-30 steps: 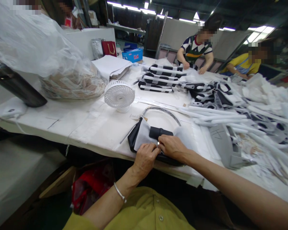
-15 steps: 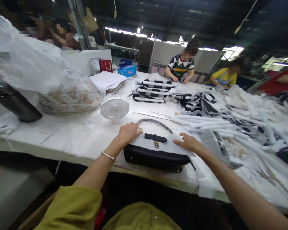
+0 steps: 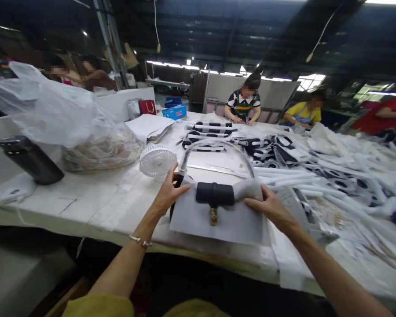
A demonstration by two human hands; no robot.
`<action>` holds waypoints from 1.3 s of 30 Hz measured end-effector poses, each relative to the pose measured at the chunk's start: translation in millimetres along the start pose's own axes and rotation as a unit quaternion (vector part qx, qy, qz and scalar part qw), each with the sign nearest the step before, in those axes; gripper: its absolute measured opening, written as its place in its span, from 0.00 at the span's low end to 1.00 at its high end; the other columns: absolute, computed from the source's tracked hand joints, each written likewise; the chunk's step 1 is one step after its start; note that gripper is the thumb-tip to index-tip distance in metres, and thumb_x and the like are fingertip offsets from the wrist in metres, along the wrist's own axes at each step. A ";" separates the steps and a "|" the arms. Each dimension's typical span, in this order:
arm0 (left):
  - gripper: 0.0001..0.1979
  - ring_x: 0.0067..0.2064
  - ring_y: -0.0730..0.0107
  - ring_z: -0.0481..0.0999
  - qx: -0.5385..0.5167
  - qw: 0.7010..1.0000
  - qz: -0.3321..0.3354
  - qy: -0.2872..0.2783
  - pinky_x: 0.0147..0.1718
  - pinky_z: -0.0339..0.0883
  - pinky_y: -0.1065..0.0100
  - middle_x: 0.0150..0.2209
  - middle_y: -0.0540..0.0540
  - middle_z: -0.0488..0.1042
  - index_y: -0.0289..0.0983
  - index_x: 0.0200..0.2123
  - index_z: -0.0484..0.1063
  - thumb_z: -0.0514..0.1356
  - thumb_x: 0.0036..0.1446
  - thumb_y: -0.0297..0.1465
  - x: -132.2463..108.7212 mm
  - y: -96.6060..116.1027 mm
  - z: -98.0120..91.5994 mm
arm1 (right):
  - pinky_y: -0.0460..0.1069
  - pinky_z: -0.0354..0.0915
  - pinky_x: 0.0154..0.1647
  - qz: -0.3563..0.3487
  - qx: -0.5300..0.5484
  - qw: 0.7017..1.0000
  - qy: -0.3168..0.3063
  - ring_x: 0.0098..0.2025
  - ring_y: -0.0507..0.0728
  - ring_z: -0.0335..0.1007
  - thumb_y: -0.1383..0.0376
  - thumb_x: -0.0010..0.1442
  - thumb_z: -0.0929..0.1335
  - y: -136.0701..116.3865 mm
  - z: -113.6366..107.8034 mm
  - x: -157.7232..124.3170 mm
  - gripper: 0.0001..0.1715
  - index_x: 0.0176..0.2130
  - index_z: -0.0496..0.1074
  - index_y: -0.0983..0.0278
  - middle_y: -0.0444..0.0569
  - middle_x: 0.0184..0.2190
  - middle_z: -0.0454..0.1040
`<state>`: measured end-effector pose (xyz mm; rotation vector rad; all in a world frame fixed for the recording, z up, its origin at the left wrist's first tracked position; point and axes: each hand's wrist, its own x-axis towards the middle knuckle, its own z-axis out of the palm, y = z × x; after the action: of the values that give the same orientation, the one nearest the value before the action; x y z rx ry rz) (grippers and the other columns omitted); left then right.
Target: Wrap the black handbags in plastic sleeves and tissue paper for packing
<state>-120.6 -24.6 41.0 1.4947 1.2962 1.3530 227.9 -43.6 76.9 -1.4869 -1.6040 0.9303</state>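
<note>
A black handbag (image 3: 215, 193) stands upright at the table's near edge, with a black strap and a gold clasp on its front. White protective sheet (image 3: 188, 220) covers most of that front. Its wrapped handle (image 3: 214, 144) arches up above. My left hand (image 3: 170, 189) grips the bag's upper left corner, thumb in front and fingers behind. At the upper right corner, my right hand (image 3: 267, 204) pinches the bag in the same way, thumb on the sheet.
A small white fan (image 3: 157, 160) is left of the bag, with a dark flask (image 3: 31, 160) farther left. Stacked wrapped black pieces (image 3: 207, 132) lie behind. A grey tape dispenser (image 3: 303, 213) and white tubes (image 3: 287, 176) are at right. Co-workers sit across the table.
The bag has gone from lying tilted back, its black underside toward me, to standing up with its front facing me. Its handle has risen, and both hands have shifted to its upper corners.
</note>
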 end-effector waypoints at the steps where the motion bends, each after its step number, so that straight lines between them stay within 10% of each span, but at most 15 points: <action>1: 0.48 0.52 0.56 0.74 -0.026 0.999 0.019 0.004 0.53 0.66 0.57 0.54 0.39 0.71 0.40 0.68 0.49 0.69 0.47 0.40 -4.0 5.7 -2.5 | 0.56 0.69 0.47 -0.032 -0.013 0.999 0.008 0.47 0.66 0.73 0.54 0.46 0.75 -1.9 -4.2 -2.6 0.35 0.52 0.68 0.61 0.52 0.47 0.77; 7: 0.37 0.52 0.55 0.74 -0.027 0.998 0.038 -0.052 0.53 0.67 0.58 0.53 0.41 0.73 0.38 0.59 0.63 0.70 0.47 0.39 -30.9 24.1 -3.3 | 0.60 0.65 0.54 -0.095 -0.141 0.983 0.066 0.51 0.68 0.71 0.49 0.45 0.75 17.0 -8.2 -19.6 0.42 0.56 0.67 0.61 0.54 0.50 0.75; 12: 0.23 0.42 0.60 0.77 0.044 0.995 0.039 -0.081 0.44 0.71 0.61 0.39 0.46 0.77 0.36 0.45 0.72 0.70 0.48 0.39 -29.0 29.1 -0.1 | 0.56 0.67 0.49 -0.135 -0.167 0.976 0.035 0.46 0.64 0.73 0.52 0.50 0.73 10.2 -10.4 -18.9 0.23 0.43 0.73 0.60 0.51 0.44 0.77; 20: 0.35 0.56 0.55 0.71 0.102 0.956 0.196 0.195 0.54 0.67 0.52 0.58 0.38 0.67 0.41 0.61 0.60 0.68 0.52 0.38 -37.4 44.3 5.3 | 0.52 0.67 0.43 -0.146 -0.163 0.975 -0.045 0.40 0.61 0.73 0.52 0.52 0.72 -17.0 -20.0 -6.9 0.15 0.31 0.75 0.61 0.49 0.39 0.77; 24: 0.27 0.57 0.57 0.71 0.118 0.945 0.255 0.168 0.57 0.65 0.53 0.57 0.40 0.69 0.42 0.59 0.63 0.64 0.58 0.36 -52.3 56.4 4.5 | 0.51 0.67 0.40 -0.134 -0.150 0.978 -0.048 0.36 0.59 0.73 0.51 0.52 0.72 -12.9 -18.7 -3.6 0.16 0.30 0.77 0.62 0.48 0.34 0.77; 31: 0.28 0.52 0.57 0.74 0.175 0.978 0.115 -0.011 0.53 0.67 0.57 0.51 0.43 0.75 0.40 0.57 0.66 0.66 0.53 0.38 -41.5 50.8 0.9 | 0.51 0.65 0.33 -0.060 -0.047 0.997 -0.020 0.31 0.59 0.71 0.48 0.51 0.72 -3.5 -8.8 -2.6 0.21 0.33 0.77 0.64 0.47 0.27 0.76; 39: 0.12 0.32 0.67 0.75 0.111 0.993 0.027 0.010 0.33 0.69 0.69 0.32 0.50 0.76 0.37 0.37 0.75 0.65 0.51 0.37 -22.9 46.7 7.6 | 0.48 0.60 0.28 -0.112 -0.216 0.961 0.130 0.26 0.56 0.68 0.53 0.52 0.69 -14.1 5.2 -0.9 0.14 0.26 0.73 0.61 0.45 0.22 0.73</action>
<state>-102.3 -56.6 78.5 1.6792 1.4672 1.2952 216.9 -45.5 87.0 -1.5911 -1.8005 0.2499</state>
